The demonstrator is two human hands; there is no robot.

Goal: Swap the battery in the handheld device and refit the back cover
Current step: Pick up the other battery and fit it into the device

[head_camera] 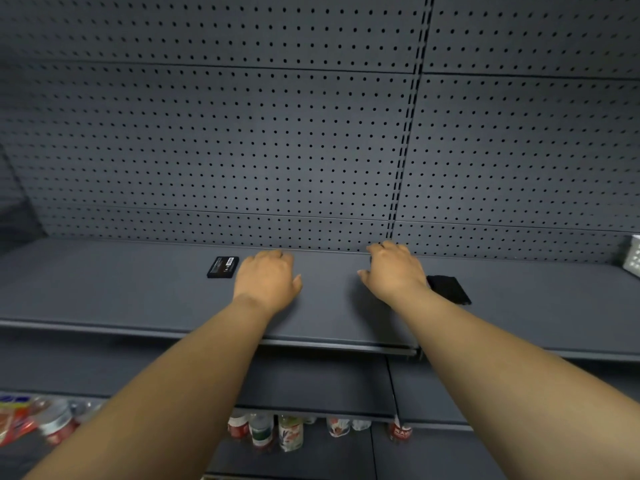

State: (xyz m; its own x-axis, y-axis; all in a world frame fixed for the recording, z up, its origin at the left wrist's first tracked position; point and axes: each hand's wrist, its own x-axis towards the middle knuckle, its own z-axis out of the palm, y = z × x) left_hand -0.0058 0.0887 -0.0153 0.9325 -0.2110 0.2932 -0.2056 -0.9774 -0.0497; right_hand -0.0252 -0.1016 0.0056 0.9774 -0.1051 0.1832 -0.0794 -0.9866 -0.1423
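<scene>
A black rectangular battery (pixel 223 267) with a white label lies flat on the grey shelf (pixel 138 299), just left of my left hand (pixel 266 280). That hand rests palm down with its fingers bent, and nothing shows in it. My right hand (pixel 394 271) reaches palm down to the back of the shelf. A small dark edge shows by its fingertips, and what lies under it is hidden. A flat black piece (pixel 449 289), either the cover or the device, lies on the shelf just right of my right wrist.
A grey pegboard wall (pixel 242 150) closes the back of the shelf. A white perforated box (pixel 633 254) stands at the far right. Below the shelf are lower shelves with several bottles (pixel 291 433), and packets (pixel 17 420) at the lower left.
</scene>
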